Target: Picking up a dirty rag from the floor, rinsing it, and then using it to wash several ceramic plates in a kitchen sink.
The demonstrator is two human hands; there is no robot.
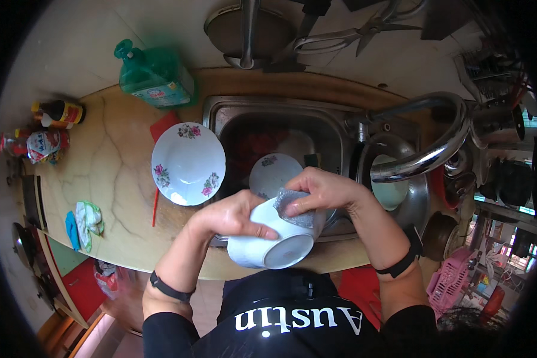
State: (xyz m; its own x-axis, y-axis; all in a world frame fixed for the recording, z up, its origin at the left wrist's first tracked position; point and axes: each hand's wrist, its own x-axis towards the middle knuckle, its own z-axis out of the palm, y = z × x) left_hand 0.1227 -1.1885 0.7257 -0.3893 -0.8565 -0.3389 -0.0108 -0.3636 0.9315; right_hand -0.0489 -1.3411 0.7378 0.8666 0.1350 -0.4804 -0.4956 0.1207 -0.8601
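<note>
A white bowl (246, 246) is tilted with its foot ring towards me, over the front edge of the sink. My left hand (237, 217) grips its rim and side, the thumb lying along the outer wall. In my right hand (322, 192) is a grey scouring pad (297, 212), pressed against the bowl's outside. Below the hands, inside the stainless steel sink (326, 118), lies a white plate with flower prints (273, 172). Left of the sink, a larger floral plate (188, 163) rests partly over the rim.
A curved chrome faucet (434, 156) arches over a smaller right basin holding a pale bowl (388, 192). On the stone-patterned counter (116, 179) are a green jug (156, 78), cloths (87, 223) and condiment bottles (60, 112). A pan (226, 31) and scissors (358, 36) hang on the wall.
</note>
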